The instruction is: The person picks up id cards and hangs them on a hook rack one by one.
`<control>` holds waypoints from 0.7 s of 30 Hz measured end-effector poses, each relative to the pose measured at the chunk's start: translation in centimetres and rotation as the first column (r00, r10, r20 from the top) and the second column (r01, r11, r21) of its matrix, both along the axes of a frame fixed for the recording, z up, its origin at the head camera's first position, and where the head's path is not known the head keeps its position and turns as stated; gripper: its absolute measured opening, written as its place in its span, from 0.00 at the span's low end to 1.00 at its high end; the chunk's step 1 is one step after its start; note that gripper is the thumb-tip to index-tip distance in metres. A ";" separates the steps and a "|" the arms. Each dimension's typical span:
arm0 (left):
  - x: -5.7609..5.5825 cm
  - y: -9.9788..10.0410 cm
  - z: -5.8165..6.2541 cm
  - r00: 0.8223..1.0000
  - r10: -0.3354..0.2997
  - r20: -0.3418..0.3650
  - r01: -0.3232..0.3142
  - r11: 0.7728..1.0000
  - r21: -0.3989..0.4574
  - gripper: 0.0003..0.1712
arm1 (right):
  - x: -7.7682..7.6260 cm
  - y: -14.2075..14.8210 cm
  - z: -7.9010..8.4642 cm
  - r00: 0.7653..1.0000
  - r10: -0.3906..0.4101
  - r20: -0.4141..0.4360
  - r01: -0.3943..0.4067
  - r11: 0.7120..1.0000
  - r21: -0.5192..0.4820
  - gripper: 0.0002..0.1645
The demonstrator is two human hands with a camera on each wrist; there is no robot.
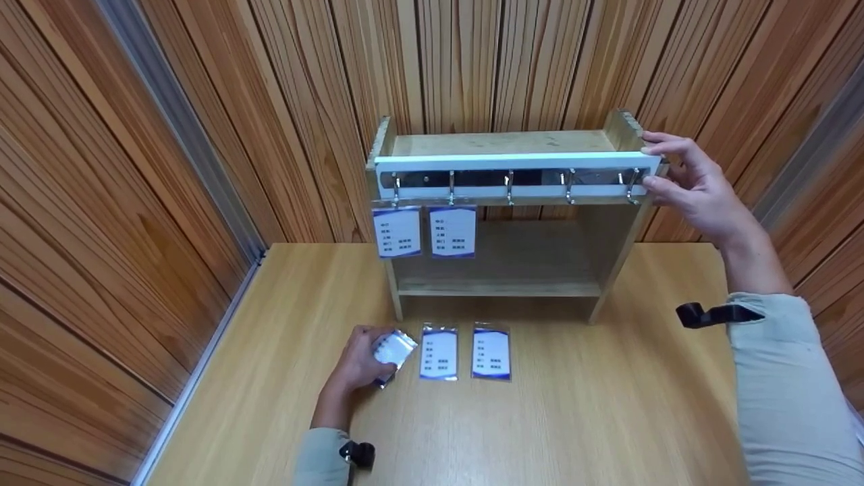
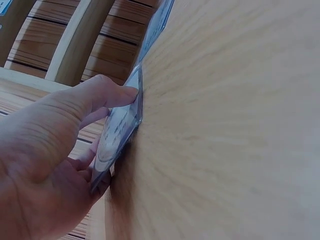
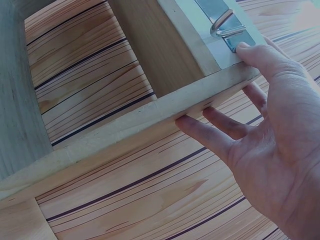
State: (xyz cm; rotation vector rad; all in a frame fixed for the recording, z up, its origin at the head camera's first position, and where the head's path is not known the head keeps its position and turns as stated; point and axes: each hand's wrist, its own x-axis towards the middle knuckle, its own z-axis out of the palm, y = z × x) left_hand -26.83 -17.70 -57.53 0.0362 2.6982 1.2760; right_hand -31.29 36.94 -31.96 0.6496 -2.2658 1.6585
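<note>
Left hand (image 1: 356, 360): at seven o'clock from the wooden rack (image 1: 499, 273), low over the surface (image 1: 553, 418); it pinches a badge, thumb on the printed face and fingers behind, a hold that seems to suit something so thin and flat.
Held badge (image 1: 393, 349): between left thumb and fingers, tilted, its clear end toward one o'clock; whether an edge touches the surface I cannot tell.
Left hung badge (image 1: 396, 233): on the rack's nine o'clock side, below the leftmost hook (image 1: 396, 185), print facing out; the hook's upturned end presumably stops it slipping off.
Near flat badge (image 1: 439, 354): on the surface at three o'clock from the held one, print up, clear end toward twelve.
Right hung badge (image 1: 452, 233): at three o'clock from its hung neighbour, below the second hook (image 1: 451, 185); the hook spacing sets the two side by side.
Far flat badge (image 1: 491, 354): at three o'clock from the near flat one, aligned alike and apart from it, perhaps so each can be picked up singly.
Hook rail (image 1: 513, 160): across the rack's front toward twelve o'clock, high enough for badges to dangle freely.
Right hand (image 1: 705, 192): at three o'clock, gripping the rack's upper corner, thumb on the rail's end and fingers against the outer side panel (image 3: 125, 122), probably to steady it.
</note>
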 end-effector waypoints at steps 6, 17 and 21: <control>0.1 -0.2 -0.1 1.000 -0.028 0.001 0.028 0.999 0.017 0.44 | 0.1 0.0 0.0 1.000 0.010 -0.010 -0.010 1.000 0.002 0.28; 0.3 0.2 0.3 1.000 -0.003 0.030 0.003 1.000 0.005 0.42 | 0.1 0.1 0.0 1.000 -0.004 -0.013 0.004 1.000 0.025 0.28; 0.3 0.3 0.7 1.000 -0.002 0.027 0.003 1.000 -0.010 0.41 | 0.0 0.1 -0.1 1.000 -0.005 -0.011 0.006 1.000 0.021 0.28</control>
